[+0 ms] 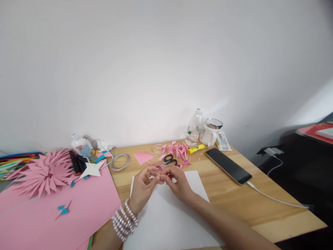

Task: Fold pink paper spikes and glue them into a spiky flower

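Note:
My left hand (142,185), with pearl bracelets on the wrist, and my right hand (178,184) meet over a white sheet (166,218) on the wooden table (234,198). Both pinch a small folded pink paper piece (159,172) between their fingertips. Just beyond them lie black scissors (170,160) and a pile of folded pink paper pieces (177,151). A pink paper triangle (143,157) lies to the left of the pile.
A large pink sheet (65,211) with a pink paper flower (43,172) and a white star (92,169) covers the left. Coloured pens (15,161), a cable coil (120,161), a yellow glue stick (196,149), a bottle (194,127), a mug (212,132) and a plugged-in phone (228,165) stand behind.

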{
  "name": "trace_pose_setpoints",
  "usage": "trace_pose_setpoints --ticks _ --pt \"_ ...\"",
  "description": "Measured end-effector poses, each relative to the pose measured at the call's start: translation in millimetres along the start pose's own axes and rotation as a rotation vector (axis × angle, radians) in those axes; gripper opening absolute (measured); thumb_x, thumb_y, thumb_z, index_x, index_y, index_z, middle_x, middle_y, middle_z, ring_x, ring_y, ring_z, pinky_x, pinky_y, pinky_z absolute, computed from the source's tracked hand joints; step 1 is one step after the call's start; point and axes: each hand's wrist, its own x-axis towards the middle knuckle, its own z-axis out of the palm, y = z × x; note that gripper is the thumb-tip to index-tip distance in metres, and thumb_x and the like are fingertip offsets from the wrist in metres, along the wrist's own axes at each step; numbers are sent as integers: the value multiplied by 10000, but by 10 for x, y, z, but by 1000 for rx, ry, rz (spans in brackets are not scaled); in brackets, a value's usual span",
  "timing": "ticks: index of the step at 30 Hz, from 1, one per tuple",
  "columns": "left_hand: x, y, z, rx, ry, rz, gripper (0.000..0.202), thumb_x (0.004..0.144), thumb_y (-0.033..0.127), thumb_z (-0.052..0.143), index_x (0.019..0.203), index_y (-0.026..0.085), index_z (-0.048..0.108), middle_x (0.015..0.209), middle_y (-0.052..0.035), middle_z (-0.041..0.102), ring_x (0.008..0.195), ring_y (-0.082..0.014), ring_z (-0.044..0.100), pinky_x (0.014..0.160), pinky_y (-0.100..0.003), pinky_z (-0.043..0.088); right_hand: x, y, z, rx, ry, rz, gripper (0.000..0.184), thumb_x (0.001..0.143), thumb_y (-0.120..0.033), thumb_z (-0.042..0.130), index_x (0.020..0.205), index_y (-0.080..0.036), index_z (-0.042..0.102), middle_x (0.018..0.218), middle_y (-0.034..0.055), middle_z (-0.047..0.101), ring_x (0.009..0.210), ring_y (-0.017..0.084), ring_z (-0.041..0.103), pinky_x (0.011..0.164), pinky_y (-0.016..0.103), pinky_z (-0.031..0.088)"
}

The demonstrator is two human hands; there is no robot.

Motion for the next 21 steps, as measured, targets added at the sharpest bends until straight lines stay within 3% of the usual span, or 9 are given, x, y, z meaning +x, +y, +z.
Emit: trace_pose_setpoints --ticks 3,7,13,16,21 --pt "16 -23 -6 6 -36 -13 198 677 280 648 813 141 608 837 -46 632 742 -174 624 676 -343 562 -8 31 5 -45 18 -42 106 806 -232 503 720 -194 552 682 16 557 594 119 474 520 226 377" --pt "26 -52 -22 35 16 -78 168 670 279 655 722 121 626 689 -35 652 599 -166 634 630 -340 565 -17 53 15 -32 -11 -52 106 802 -231 508 721 -189 564 675 15 569 589 119 477 532 227 376" --pt "39 -52 -33 153 128 18 133 684 271 633 632 153 601 621 3 621 557 -148 624 593 -275 550 -21 58 45 66 -28 119 121 769 -292 549 798 -180 585 691 18 592 621 128 527 573 234 422" --pt "53 -63 -52 231 87 82 116 710 270 602 662 165 592 660 4 600 587 -136 608 596 -263 542 -21 82 45 34 -21 152 152 770 -306 543 700 -175 571 565 -12 536 510 102 466 497 214 390" --pt "78 -93 -112 394 -84 178 176 751 269 544 882 199 638 903 -58 629 819 -178 589 642 -269 528 -19 137 16 -139 -16 26 148 763 -279 527 659 -185 572 538 -20 500 509 105 425 512 223 367"
